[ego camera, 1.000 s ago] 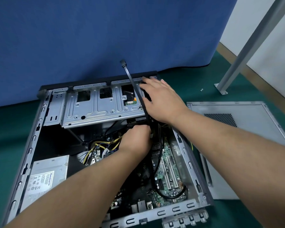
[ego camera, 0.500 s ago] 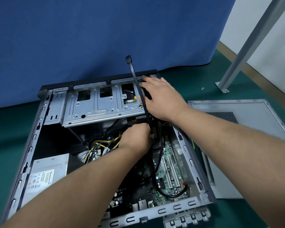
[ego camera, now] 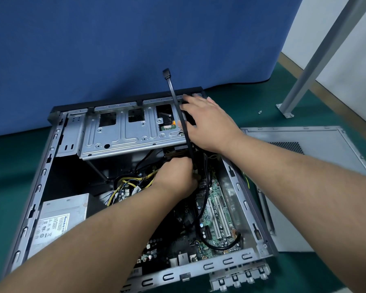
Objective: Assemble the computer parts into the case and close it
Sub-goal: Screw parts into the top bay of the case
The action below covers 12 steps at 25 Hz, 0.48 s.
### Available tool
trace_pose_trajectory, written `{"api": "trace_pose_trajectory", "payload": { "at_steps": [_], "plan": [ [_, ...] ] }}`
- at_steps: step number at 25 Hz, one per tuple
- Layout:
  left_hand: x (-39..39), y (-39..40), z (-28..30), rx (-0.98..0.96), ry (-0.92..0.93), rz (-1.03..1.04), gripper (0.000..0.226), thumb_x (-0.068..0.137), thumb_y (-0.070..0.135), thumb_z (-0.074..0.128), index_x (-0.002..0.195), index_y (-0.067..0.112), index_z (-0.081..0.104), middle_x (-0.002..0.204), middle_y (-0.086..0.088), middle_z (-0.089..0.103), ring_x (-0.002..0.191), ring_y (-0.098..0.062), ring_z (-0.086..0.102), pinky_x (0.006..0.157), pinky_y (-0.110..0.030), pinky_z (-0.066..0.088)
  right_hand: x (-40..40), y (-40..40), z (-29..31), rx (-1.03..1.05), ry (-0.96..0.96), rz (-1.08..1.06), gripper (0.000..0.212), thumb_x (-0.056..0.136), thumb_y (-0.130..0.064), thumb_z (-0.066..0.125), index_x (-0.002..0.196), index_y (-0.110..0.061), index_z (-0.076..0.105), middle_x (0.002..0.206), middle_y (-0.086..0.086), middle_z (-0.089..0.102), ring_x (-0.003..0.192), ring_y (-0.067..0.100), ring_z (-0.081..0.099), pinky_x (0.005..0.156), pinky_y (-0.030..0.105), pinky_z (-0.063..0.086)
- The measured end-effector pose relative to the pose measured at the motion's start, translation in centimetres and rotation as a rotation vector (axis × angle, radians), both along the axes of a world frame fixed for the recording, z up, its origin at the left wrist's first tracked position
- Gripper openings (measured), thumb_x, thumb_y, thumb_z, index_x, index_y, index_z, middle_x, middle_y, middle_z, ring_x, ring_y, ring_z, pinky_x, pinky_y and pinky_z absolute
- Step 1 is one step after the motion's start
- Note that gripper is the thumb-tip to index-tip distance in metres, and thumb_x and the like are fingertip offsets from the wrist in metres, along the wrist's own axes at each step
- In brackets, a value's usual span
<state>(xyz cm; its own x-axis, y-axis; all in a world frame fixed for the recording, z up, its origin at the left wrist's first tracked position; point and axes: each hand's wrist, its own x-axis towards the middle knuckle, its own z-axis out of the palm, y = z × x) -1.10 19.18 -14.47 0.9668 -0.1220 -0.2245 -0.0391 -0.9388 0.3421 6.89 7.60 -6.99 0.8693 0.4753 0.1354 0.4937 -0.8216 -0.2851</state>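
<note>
An open grey computer case point(ego camera: 40, 166) lies on its side on the green floor. Inside are a metal drive cage point(ego camera: 123, 132), a green motherboard point(ego camera: 216, 210), a silver power supply point(ego camera: 59, 218) and yellow and black wires point(ego camera: 125, 182). My left hand point(ego camera: 175, 176) reaches in under the cage's front edge with curled fingers, gripping the lower part of a flat black cable point(ego camera: 175, 98) that stands up past the cage. My right hand point(ego camera: 207, 123) lies flat on the cage's right end and the case's top right corner.
The loose side panel point(ego camera: 317, 140) lies on the floor to the right of the case. A slanted metal post point(ego camera: 317, 60) is bolted to the floor at the back right, with a small screw point(ego camera: 260, 112) near its foot. A blue curtain hangs behind the case.
The black cable's free end has risen and swung slightly to the right. Both hands stay nearly where they were.
</note>
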Motion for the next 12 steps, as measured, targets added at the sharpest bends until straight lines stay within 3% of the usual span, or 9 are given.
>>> {"api": "trace_pose_trajectory", "payload": {
  "at_steps": [3,9,12],
  "plan": [
    [-0.25,0.11,-0.14,-0.001,-0.023,-0.018,0.014,0.094,0.028,0.06,0.103,0.017,0.061,0.102,-0.012,0.068,0.099,-0.04,0.065,0.073,-0.039,0.05,0.01,0.06,-0.01,0.002,0.002,-0.002,0.05,0.104,-0.04,0.047,0.151,-0.022,0.047,0.166,-0.003,0.03,0.154,0.017,0.021,0.127,0.034,0.006],
    [0.19,0.09,0.13,-0.13,0.007,0.047,0.015,0.09,0.028,0.071,0.1,0.018,0.068,0.102,-0.009,0.071,0.099,-0.038,0.064,0.074,-0.037,0.05,0.04,-0.01,-0.05,-0.004,0.001,-0.002,0.05,0.104,-0.039,0.049,0.152,-0.022,0.047,0.166,-0.003,0.03,0.155,0.017,0.02,0.127,0.034,0.006],
    [0.13,0.01,0.07,-0.096,0.022,0.061,0.016,0.09,0.029,0.071,0.098,0.017,0.065,0.1,-0.01,0.07,0.098,-0.038,0.065,0.073,-0.038,0.051,0.04,-0.03,-0.01,-0.004,0.002,0.0,0.05,0.104,-0.039,0.049,0.151,-0.021,0.047,0.166,-0.003,0.03,0.155,0.018,0.02,0.128,0.035,0.006]
  ]
}}
